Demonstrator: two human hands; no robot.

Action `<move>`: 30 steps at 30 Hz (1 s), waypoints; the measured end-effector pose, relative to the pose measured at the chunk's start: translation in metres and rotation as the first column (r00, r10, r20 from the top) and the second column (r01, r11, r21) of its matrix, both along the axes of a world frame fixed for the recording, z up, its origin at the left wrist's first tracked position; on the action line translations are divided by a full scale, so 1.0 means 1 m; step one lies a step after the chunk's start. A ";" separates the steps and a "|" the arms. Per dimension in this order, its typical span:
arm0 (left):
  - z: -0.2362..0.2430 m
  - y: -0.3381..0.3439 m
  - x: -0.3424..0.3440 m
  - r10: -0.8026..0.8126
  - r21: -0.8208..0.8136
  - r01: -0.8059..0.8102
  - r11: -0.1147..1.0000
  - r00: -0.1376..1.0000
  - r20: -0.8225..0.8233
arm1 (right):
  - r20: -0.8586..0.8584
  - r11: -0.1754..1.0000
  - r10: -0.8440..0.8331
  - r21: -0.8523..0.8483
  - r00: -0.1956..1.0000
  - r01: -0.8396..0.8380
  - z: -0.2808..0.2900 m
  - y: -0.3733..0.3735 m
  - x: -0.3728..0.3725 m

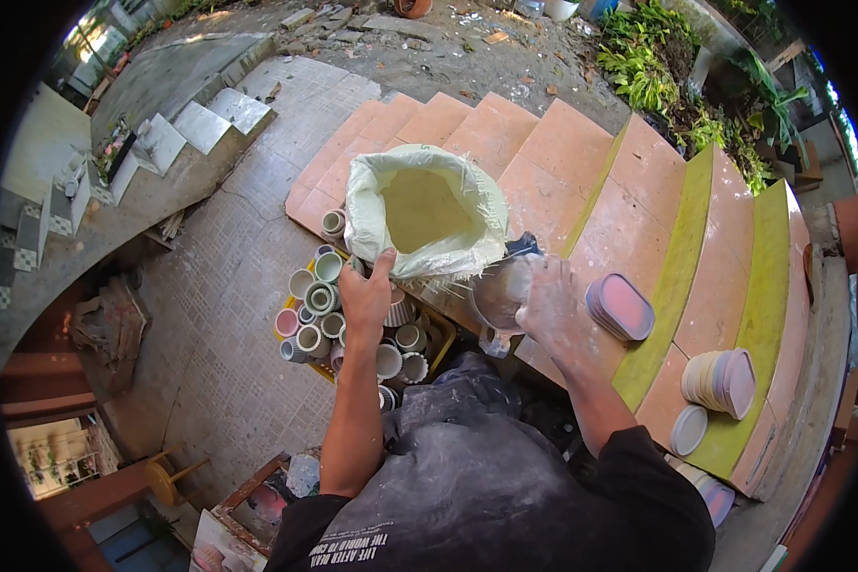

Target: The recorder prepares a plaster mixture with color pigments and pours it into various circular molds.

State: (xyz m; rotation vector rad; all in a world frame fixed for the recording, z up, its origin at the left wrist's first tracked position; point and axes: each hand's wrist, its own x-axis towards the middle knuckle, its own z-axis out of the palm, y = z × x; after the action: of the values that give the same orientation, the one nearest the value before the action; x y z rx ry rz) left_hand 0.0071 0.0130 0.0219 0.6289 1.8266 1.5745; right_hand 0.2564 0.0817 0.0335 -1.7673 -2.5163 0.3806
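A white woven sack (364, 205) stands in front of me with its mouth rolled open and frayed, pale powder (434, 210) inside. My left hand (367, 291) is closed on its near left rim, thumb on top. Just right of the sack, my right hand (548, 300), coated in powder, grips the side of a translucent plastic jug (496, 291). The jug's handle points down toward me, and what it holds is hard to make out. Below my left hand sits a yellow crate (443, 351) with several small round pots (324, 297), some ribbed, in white, grey and pink.
Orange tiled steps (629, 205) with yellow-green risers curve around the right. On them stand stacked oval pink-and-lilac trays (622, 307), a cream stack (720, 383) and a round white lid (688, 429). White stairs (200, 126) rise at the far left; plants (643, 71) grow far right.
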 end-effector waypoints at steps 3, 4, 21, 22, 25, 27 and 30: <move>0.011 -0.002 0.002 0.006 -0.088 0.001 0.996 0.997 0.083 | 0.083 0.989 0.122 0.074 0.989 -0.128 -0.018 0.004 -0.004; 0.010 -0.002 0.001 0.006 -0.092 0.001 0.996 0.996 0.085 | 0.089 0.982 0.152 0.097 0.984 -0.160 -0.023 0.005 -0.004; 0.005 -0.010 -0.007 -0.110 -0.136 0.102 0.986 0.993 -0.051 | -0.205 0.870 0.483 0.005 0.851 -0.493 0.061 0.099 -0.099; 0.007 -0.009 -0.006 -0.104 -0.136 0.096 0.986 0.993 -0.051 | -0.089 0.789 0.611 -0.008 0.786 -0.614 0.025 0.118 -0.131; 0.013 -0.007 -0.003 -0.065 -0.095 0.056 0.994 0.993 -0.096 | 0.337 0.761 0.593 -0.531 0.731 -0.372 -0.026 0.140 -0.224; 0.016 -0.009 0.000 -0.059 -0.091 0.051 0.995 0.994 -0.090 | 0.310 0.748 0.609 -0.529 0.730 -0.400 -0.028 0.143 -0.243; 0.010 -0.013 0.004 -0.022 -0.127 0.008 0.992 0.994 -0.107 | 0.222 0.719 0.629 -0.531 0.745 -0.448 -0.031 0.136 -0.257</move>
State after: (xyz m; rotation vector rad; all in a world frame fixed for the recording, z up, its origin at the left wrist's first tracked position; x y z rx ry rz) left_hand 0.0109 0.0005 0.0319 0.6793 1.9790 1.4266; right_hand -0.0003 0.2176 0.0023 -1.2050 -3.4888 0.7539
